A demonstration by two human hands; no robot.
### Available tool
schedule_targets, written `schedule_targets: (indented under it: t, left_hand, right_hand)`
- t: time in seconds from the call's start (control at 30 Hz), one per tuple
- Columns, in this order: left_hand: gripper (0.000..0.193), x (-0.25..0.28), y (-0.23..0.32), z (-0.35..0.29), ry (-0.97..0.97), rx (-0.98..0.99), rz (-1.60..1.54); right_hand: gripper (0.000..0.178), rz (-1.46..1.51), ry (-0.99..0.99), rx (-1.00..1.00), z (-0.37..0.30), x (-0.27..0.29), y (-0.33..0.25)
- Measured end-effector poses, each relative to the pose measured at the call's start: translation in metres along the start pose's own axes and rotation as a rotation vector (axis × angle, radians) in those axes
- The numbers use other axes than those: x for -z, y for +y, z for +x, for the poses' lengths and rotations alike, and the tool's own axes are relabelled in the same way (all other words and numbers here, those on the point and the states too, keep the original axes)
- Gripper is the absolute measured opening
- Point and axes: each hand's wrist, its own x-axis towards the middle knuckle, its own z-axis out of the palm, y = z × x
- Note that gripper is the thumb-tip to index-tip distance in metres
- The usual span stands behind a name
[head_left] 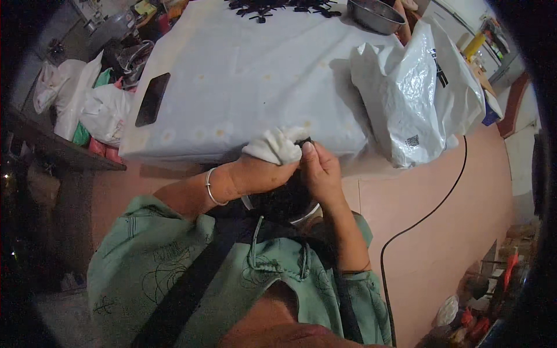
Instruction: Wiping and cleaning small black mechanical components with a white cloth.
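Observation:
My left hand (pixel 260 175), with a bangle at its wrist, is closed around a crumpled white cloth (pixel 271 147) that covers most of its fingers. Right beside it, my right hand (pixel 322 174) pinches a small black piece (pixel 303 141) between thumb and fingers, against the cloth's right end. The piece is mostly hidden, so its exact kind does not show. Under both hands, at my lap, sits a light-rimmed basin (pixel 307 217) with a dark mass of black pieces (pixel 281 203) in it.
A table with a white cloth (pixel 232 81) stands ahead, bearing a phone (pixel 152 100), a pile of small black parts (pixel 272 8) and a metal bowl (pixel 376 16). A white plastic bag (pixel 400 98) stands at its right. Full bags (pixel 107 113) sit left; a black cable (pixel 418 217) crosses the floor.

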Motion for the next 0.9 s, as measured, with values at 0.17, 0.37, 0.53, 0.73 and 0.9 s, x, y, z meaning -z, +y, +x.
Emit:
schedule_targets:
  t: [0.17,0.37,0.53,0.73,0.9]
  left_hand:
    - [0.029,0.001,-0.005,-0.003,0.057,0.046,-0.27]
    - [0.032,0.012,-0.014,0.005,-0.011,0.353,-0.511]
    - [0.034,0.015,-0.009,0.004,-0.24,0.351,-0.413]
    - [0.025,0.008,0.001,0.006,-0.255,0.231,-0.568]
    - [0.025,0.008,-0.005,0.008,-0.224,0.408,-0.62]
  right_hand:
    - [0.02,0.108,0.007,-0.005,-0.004,0.003,-0.003]
    - [0.013,-0.349,-0.033,0.119,0.003,0.019,0.006]
    - [0.01,-0.289,0.021,0.242,0.004,0.022,0.003]
    - [0.009,-0.242,0.041,0.232,0.003,0.011,-0.011]
    - [0.019,-0.366,-0.006,0.228,0.002,0.015,-0.013]
